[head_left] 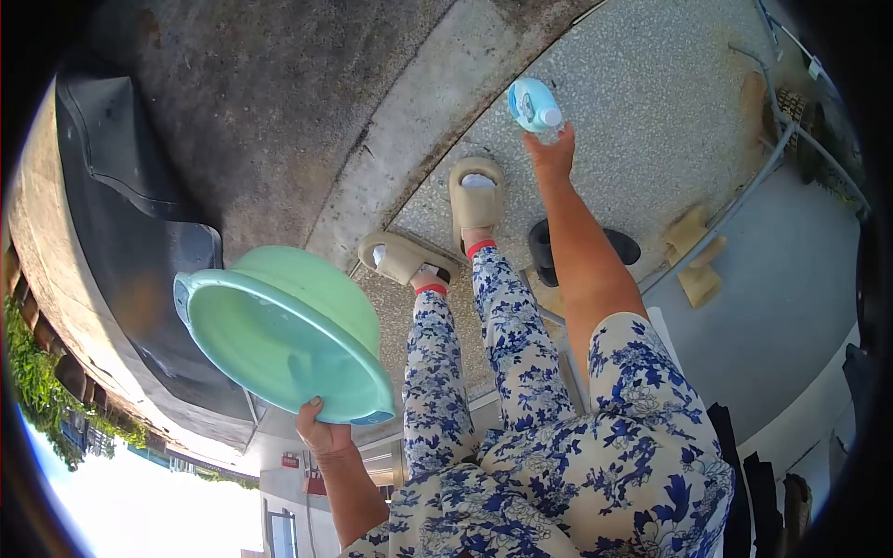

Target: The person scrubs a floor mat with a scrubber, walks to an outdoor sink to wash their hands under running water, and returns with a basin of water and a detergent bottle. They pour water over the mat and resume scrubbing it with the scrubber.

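Note:
My left hand (327, 435) is closed on the rim of a green plastic basin (307, 279) with a blue edge. The basin is tilted on its side, and its inside looks bare. Out in front, my right hand (552, 152) grips a light-blue bottle (534, 104) with a white cap and a label too small to read. Part of that hand's grip is hidden behind the bottle.
My feet wear beige slides (477, 191) on the speckled floor (633, 102). Dark slippers (539, 251) lie partly behind my right forearm, with beige footwear (693, 256) farther right. A grey metal rail (744, 200) runs along the right, and a black covered object (139, 251) stands left.

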Available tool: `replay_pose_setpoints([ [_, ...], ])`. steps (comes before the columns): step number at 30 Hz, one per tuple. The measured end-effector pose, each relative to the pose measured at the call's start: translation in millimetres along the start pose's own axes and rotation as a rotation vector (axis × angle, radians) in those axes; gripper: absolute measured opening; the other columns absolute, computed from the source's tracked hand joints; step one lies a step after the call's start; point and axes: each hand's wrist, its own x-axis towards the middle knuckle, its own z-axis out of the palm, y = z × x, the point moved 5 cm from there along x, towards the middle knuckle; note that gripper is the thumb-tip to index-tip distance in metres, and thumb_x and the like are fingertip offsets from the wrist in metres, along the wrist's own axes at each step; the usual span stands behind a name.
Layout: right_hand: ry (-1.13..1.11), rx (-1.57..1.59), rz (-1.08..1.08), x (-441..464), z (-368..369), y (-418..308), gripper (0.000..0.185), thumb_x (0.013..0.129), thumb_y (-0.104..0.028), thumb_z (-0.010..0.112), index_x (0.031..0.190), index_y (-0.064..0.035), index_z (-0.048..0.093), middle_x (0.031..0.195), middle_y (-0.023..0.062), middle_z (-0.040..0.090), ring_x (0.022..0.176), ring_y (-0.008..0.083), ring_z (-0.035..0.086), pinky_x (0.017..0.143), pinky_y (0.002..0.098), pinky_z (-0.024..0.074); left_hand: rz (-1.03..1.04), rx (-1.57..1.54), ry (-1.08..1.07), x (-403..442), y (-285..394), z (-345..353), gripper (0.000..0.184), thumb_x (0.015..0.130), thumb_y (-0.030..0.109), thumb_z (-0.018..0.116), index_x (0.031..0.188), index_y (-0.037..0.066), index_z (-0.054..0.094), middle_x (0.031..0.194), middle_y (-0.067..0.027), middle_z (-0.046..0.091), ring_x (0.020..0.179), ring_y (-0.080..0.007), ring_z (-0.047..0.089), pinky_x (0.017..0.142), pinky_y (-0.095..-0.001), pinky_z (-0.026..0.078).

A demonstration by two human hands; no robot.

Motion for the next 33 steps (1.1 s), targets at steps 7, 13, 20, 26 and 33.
replay_pose_setpoints([
  [7,0.109,0.338,0.043,9.5,28.2,-3.8,0.072,0.064,-0.014,0.08,0.124,-0.003,0.042,0.12,0.0107,0.053,0.11,0.0244,0.051,0.095,0.036,0.0401,-0.052,0.049,0.111,37.3,-30.7,-34.7,0.06,0.064,0.002,0.051,0.123,-0.003,0.042,0.113,-0.015,0.053,0.106,-0.0305,0.052,0.097,-0.044,0.04],
  [13,0.118,0.54,-0.049,5.8,15.3,-18.6,0.062,0.06,-0.025,0.079,0.113,-0.0045,0.054,0.11,0.012,0.061,0.102,0.0255,0.058,0.089,0.0345,0.0438,-0.025,0.002,0.082,30.0,-25.4,-35.0,0.058,0.065,0.002,0.05,0.122,-0.004,0.042,0.114,-0.0146,0.053,0.108,-0.0304,0.05,0.098,-0.0436,0.039],
  [20,-0.006,0.612,-0.153,-49.8,-36.9,-77.7,0.054,0.066,-0.015,0.076,0.113,-0.0015,0.053,0.108,0.0098,0.061,0.1,0.0195,0.058,0.087,0.0308,0.0437,-0.007,-0.157,0.037,8.0,-14.1,-36.4,0.058,0.065,-0.001,0.051,0.122,-0.004,0.043,0.117,-0.0154,0.053,0.11,-0.0308,0.05,0.1,-0.0445,0.038],
  [26,-0.293,0.457,-0.262,-139.7,-125.4,-124.6,0.05,0.074,-0.005,0.07,0.118,0.0015,0.048,0.114,0.0094,0.056,0.102,0.0195,0.055,0.088,0.0307,0.0427,0.109,-0.307,-0.012,-36.7,17.6,-38.7,0.059,0.065,-0.002,0.05,0.123,-0.003,0.042,0.116,-0.0151,0.052,0.11,-0.0318,0.05,0.099,-0.0446,0.039],
  [33,-0.372,0.38,-0.388,-257.5,-239.7,-171.4,0.053,0.071,-0.004,0.071,0.117,0.0058,0.047,0.114,0.0137,0.056,0.103,0.0236,0.056,0.089,0.0338,0.0448,0.08,-0.48,-0.069,-115.7,44.8,-86.3,0.055,0.066,-0.002,0.05,0.121,-0.002,0.042,0.112,-0.0146,0.053,0.106,-0.0317,0.052,0.095,-0.0468,0.041],
])
